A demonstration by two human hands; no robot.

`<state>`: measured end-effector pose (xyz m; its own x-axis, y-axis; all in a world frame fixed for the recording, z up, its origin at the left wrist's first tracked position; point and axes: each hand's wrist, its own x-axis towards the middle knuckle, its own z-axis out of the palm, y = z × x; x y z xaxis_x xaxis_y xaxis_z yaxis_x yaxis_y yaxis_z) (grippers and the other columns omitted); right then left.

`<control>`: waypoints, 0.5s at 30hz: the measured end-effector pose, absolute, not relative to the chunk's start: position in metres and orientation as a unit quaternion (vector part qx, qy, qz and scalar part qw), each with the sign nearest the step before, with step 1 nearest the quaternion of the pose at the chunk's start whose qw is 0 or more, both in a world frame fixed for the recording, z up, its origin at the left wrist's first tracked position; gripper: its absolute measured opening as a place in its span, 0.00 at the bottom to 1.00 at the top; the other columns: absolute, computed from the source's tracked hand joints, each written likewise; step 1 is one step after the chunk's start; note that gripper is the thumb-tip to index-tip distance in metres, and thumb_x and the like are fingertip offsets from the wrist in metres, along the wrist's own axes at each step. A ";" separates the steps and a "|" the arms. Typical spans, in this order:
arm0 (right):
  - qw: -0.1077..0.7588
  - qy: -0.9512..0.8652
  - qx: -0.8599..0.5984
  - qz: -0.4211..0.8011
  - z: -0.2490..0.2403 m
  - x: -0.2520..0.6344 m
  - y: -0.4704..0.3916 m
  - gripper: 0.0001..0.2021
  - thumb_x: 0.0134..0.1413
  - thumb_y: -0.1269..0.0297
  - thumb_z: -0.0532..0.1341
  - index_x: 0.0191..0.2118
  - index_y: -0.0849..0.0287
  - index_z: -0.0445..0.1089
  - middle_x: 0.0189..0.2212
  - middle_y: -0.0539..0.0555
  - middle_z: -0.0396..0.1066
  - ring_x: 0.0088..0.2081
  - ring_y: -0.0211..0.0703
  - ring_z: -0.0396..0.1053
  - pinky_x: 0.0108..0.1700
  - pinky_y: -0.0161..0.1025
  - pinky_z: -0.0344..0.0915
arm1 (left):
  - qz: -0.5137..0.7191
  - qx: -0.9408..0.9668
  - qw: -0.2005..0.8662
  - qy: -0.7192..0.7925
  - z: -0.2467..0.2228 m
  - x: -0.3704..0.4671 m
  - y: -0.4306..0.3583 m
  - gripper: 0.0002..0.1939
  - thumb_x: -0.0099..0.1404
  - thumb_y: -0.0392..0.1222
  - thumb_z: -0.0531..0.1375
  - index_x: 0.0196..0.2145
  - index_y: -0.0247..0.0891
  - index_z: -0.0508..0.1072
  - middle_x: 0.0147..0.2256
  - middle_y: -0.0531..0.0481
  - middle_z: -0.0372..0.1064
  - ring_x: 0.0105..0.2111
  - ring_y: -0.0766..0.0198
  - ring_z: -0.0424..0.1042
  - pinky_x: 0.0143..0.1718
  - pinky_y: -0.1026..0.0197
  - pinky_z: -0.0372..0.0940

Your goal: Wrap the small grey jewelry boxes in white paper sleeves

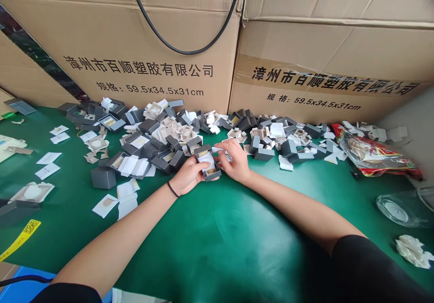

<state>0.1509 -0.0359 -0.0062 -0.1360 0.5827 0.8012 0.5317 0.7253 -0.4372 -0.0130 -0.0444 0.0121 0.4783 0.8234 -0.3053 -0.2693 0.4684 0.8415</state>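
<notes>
Near the middle of the view, my left hand [188, 174] is wrapped round a small dark grey box [210, 173], its thumb lying over the white insert inside. The box stands open, with something gold-coloured at its lower end. Close to its right side, my right hand [233, 159] has its fingers curled on a small white piece [222, 151], partly hidden by the fingers. Just beyond both hands lies a long heap of grey boxes [149, 126] mixed with white and beige inserts [174, 129].
Large cardboard cartons [152, 36] stand behind the green table [217, 240]. White cards [49, 157] lie at the left. A red food packet [376, 156], a clear container lying on its side [395, 210] and crumpled paper [413, 251] are at the right.
</notes>
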 end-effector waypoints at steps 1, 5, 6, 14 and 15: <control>0.545 -0.752 -0.370 0.022 -0.005 0.151 -0.036 0.09 0.57 0.70 0.51 0.40 0.56 0.67 0.33 0.54 0.70 0.37 0.43 0.65 0.39 0.44 0.65 | 0.355 0.377 0.772 0.369 0.012 -0.013 -0.044 0.21 0.56 0.31 0.58 0.48 0.39 0.64 0.39 0.47 0.70 0.38 0.58 0.72 0.39 0.45 0.71; 0.563 -0.743 -0.361 0.021 -0.002 0.151 -0.037 0.10 0.56 0.72 0.52 0.40 0.55 0.68 0.32 0.53 0.71 0.35 0.43 0.65 0.37 0.44 0.66 | 0.360 0.373 0.784 0.342 0.010 -0.013 -0.044 0.19 0.56 0.31 0.57 0.47 0.39 0.65 0.41 0.47 0.70 0.41 0.57 0.71 0.40 0.46 0.70; 0.567 -0.742 -0.357 0.021 -0.002 0.151 -0.037 0.10 0.56 0.72 0.52 0.40 0.55 0.68 0.32 0.53 0.71 0.35 0.43 0.65 0.37 0.44 0.66 | 0.362 0.367 0.791 0.330 0.010 -0.014 -0.044 0.19 0.56 0.31 0.57 0.46 0.39 0.66 0.42 0.47 0.69 0.41 0.57 0.70 0.40 0.46 0.70; 0.577 -0.739 -0.347 0.018 -0.001 0.150 -0.038 0.08 0.58 0.70 0.51 0.40 0.56 0.66 0.35 0.55 0.70 0.38 0.43 0.67 0.39 0.44 0.66 | 0.338 0.318 0.859 0.215 0.008 -0.020 -0.039 0.19 0.59 0.38 0.51 0.49 0.34 0.65 0.42 0.43 0.70 0.43 0.54 0.69 0.44 0.45 0.67; 0.580 -0.738 -0.344 0.017 -0.001 0.151 -0.037 0.08 0.58 0.70 0.51 0.40 0.56 0.65 0.35 0.55 0.70 0.38 0.43 0.67 0.40 0.45 0.66 | 0.339 0.314 0.862 0.209 0.009 -0.020 -0.039 0.20 0.59 0.38 0.51 0.50 0.34 0.64 0.42 0.43 0.70 0.44 0.53 0.69 0.44 0.45 0.66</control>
